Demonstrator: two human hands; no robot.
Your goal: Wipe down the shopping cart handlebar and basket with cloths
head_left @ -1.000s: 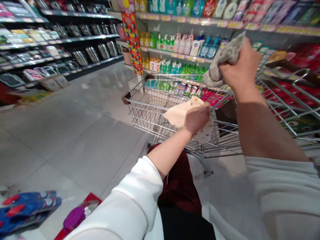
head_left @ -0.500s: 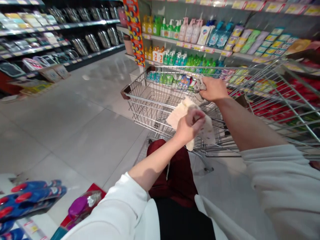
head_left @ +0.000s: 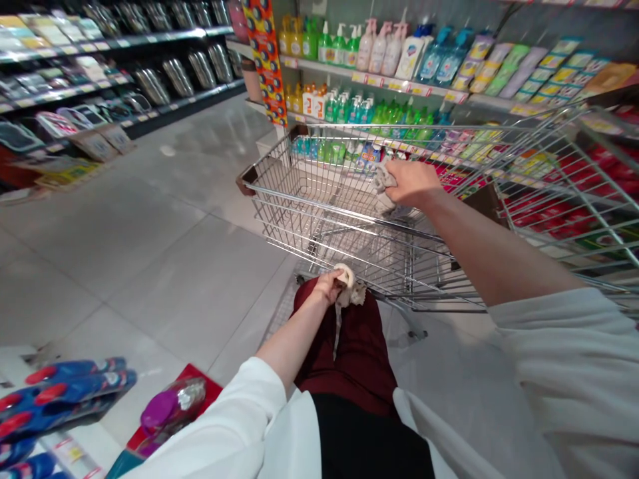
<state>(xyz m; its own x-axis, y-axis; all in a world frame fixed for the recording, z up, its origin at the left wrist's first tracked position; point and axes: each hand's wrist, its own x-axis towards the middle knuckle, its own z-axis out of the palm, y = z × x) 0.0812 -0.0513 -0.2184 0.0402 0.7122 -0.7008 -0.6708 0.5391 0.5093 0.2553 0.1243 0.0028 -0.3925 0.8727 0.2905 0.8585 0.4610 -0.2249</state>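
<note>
My left hand [head_left: 328,286] is closed on a cream cloth [head_left: 351,293], bunched up just above my knees and in front of the near side of the shopping cart [head_left: 319,205]. Over the cart basket, my right hand [head_left: 412,183] grips a crumpled grey cloth [head_left: 384,178], part of which hangs below the fingers. Wire bars show through all around it. I cannot tell whether the grey cloth touches the cart's bars.
Shelves of pump bottles [head_left: 389,50] stand behind the cart. Metal pots [head_left: 182,74] line a shelf at the far left. Blue bottles with red caps [head_left: 64,392] and a purple-lidded container [head_left: 160,411] are at the lower left. Tiled floor [head_left: 150,266] extends left of the cart.
My left hand has pulled the cream cloth down and toward me, away from the cart, and the cloth is now bunched. My right hand has shifted slightly left with the grey cloth.
</note>
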